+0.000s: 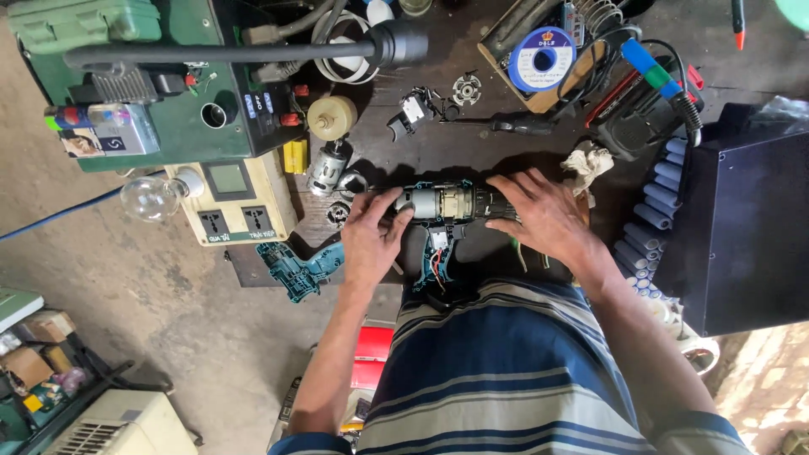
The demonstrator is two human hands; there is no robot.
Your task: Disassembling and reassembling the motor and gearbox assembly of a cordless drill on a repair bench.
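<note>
An opened cordless drill (438, 211) lies on the dark workbench, its teal half-shell up, with motor, gearbox and red wires exposed. My left hand (371, 236) pinches the motor end of it with thumb and fingers. My right hand (543, 211) lies flat over the chuck end, fingers spread and pressing down. The drill's other teal shell half (299, 268) rests at the bench edge, left of my left hand.
A loose motor (327, 167), a trigger switch (413, 109) and a screwdriver (514, 126) lie behind the drill. A cream socket box (236, 206) with a bulb (152, 198) stands left. Blue battery cells (653, 227) and a black box (742, 219) sit right; a solder spool (543, 59) lies at the back.
</note>
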